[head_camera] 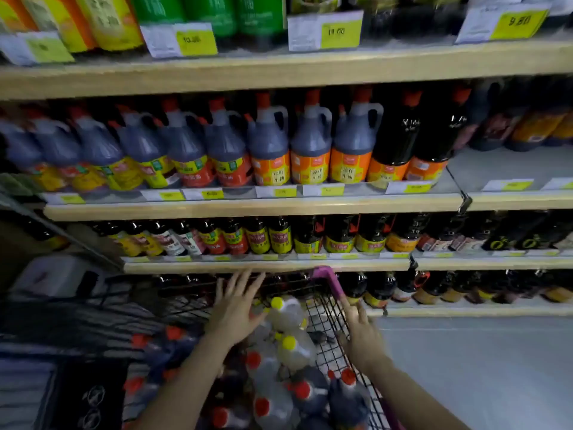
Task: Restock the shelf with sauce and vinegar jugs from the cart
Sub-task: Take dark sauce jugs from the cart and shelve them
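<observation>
On the left of the shelf (248,209), dark sauce jugs (223,150) with red caps stand in a row, orange-labelled ones further right. Below, the wire cart (328,308) with a pink rim holds dark red-capped jugs (347,398) and pale vinegar jugs (288,311) with yellow caps, lying jumbled. The left hand (235,308) hovers wide over the pale jugs, fingers spread and straight, holding nothing. The right hand (361,333) is at the cart's right rim; blur hides whether it grips the wire. Right of the cart lies grey floor (480,367).
</observation>
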A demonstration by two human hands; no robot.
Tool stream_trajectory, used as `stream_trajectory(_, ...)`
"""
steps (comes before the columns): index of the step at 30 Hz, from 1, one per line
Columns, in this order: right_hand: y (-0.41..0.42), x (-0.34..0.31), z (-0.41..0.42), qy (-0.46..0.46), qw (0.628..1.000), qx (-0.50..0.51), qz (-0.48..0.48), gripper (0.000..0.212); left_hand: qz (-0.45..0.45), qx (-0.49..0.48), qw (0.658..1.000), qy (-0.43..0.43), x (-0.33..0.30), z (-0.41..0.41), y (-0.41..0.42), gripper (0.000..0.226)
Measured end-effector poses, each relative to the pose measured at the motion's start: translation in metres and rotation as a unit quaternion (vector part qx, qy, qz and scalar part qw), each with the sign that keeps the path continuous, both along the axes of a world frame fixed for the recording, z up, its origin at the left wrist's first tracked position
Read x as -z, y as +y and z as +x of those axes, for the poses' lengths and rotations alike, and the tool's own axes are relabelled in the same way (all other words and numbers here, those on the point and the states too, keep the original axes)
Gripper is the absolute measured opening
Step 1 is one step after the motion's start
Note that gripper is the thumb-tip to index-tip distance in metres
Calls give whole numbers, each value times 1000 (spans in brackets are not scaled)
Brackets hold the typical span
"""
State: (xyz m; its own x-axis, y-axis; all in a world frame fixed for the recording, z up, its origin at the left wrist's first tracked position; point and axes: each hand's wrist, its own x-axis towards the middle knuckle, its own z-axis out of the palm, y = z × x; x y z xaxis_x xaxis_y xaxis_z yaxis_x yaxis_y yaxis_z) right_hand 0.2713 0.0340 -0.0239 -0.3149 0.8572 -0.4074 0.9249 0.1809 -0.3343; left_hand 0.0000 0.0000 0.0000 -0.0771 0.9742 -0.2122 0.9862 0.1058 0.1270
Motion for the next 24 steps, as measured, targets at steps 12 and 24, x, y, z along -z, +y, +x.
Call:
stream_trajectory(12, -5, 28, 14, -63, 995, 57, 53, 88, 65, 127, 982, 127, 45, -17, 31, 113)
stream_trajectory(24, -3, 29, 85, -54, 991, 107, 54, 85, 90, 212, 969, 88, 55, 41, 64, 107)
